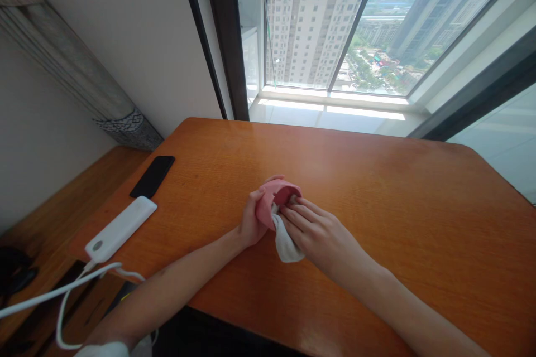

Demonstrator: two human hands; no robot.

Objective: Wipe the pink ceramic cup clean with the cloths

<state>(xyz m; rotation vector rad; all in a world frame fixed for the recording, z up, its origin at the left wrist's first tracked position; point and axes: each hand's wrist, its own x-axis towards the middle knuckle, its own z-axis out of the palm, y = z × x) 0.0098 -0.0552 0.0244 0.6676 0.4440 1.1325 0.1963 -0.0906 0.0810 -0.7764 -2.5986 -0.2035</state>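
White cable (50, 301) just beside left forearm (167, 290) — left hand (251, 220) half-curled, gripping pink cloth (274, 196) held just above the surface (397, 223), right hand (314, 231) fingers extended, pinning white cloth (288, 245) against it — a loose grip could drop both, or a snagged cable tug the arm.

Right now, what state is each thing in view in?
Left hand, closed around the pink hollow item.
Pink hollow item, opening tilted upward.
Right hand, fingers on the white cloth.
White cloth, bunched.
Black smartphone, lying flat, dark face up.
White power bank, lying flat, cable attached.
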